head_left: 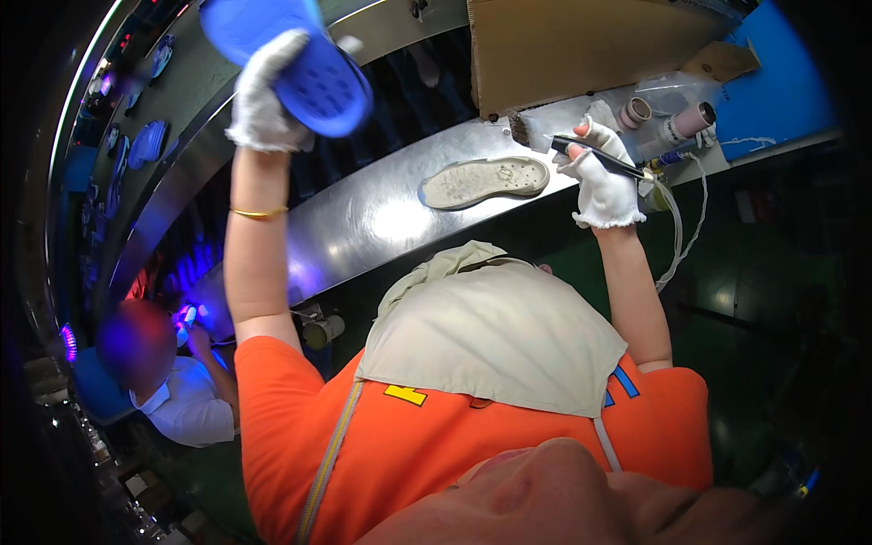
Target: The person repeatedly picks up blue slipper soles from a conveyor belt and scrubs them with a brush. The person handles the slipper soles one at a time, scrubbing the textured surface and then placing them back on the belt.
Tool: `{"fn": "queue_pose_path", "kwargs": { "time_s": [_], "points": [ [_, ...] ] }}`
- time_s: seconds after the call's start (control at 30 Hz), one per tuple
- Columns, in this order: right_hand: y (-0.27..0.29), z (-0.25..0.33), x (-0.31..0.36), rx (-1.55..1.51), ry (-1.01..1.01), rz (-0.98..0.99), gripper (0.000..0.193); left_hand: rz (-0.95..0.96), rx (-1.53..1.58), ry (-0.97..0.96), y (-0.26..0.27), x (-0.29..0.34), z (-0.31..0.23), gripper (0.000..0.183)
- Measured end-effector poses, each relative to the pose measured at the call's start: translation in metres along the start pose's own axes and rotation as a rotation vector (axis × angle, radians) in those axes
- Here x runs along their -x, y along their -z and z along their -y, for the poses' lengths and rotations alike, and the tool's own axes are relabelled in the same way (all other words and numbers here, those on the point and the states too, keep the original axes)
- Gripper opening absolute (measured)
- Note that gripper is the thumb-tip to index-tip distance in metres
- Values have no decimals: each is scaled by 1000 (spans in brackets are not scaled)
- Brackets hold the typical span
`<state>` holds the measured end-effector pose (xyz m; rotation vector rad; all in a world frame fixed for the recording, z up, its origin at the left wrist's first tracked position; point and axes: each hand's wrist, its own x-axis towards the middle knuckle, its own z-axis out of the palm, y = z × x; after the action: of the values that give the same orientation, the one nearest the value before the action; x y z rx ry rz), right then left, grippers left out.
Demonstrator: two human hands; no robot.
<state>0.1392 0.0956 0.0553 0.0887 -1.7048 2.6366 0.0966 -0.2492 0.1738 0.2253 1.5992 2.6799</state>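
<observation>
My left hand (268,95), in a white knit glove, is raised at the far left and closed round a blue shoe sole (318,86) with rows of dark oval marks. The sole is slightly blurred, and my fingers cover part of it. On the metal bench lies a beige shoe sole (486,182) with small holes and a blue edge at its left end. To the right of it, my right hand (604,177), in a white glove with bare fingertips, grips a black pen-shaped tool (613,163) that points left. Pale thin tubes (674,227) run down from the tool's back end.
A cardboard box (581,50) stands behind the bench (363,232). A pink bottle (695,120), its cup lid (635,112) and clear plastic bags crowd the right end. Left, a conveyor (195,91) carries blue soles (148,143). A co-worker (186,391) sits at lower left.
</observation>
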Motion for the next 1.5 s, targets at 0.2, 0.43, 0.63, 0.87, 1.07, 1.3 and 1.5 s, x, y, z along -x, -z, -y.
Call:
{"fn": "queue_pose_path", "kwargs": {
  "time_s": [0.2,0.43,0.63,0.87,1.07,1.3,1.5],
  "points": [
    [-27,11,2,91,140,151,23,180,471,276,-29,43,121,74],
    [-58,6,4,206,198,149,23,8,604,273,-80,69,168,77],
    [-68,-6,18,233,282,326,28,-124,501,279,-71,71,187,71],
    [-64,-6,24,296,311,328,26,-225,432,324,-65,73,171,74],
    [-62,-5,46,399,190,320,26,-198,440,368,-59,75,166,72],
    [-52,-3,66,493,267,408,20,-225,436,464,-52,87,173,74],
    [-33,-3,70,417,82,273,17,34,458,486,-56,114,185,80]
  ]
}}
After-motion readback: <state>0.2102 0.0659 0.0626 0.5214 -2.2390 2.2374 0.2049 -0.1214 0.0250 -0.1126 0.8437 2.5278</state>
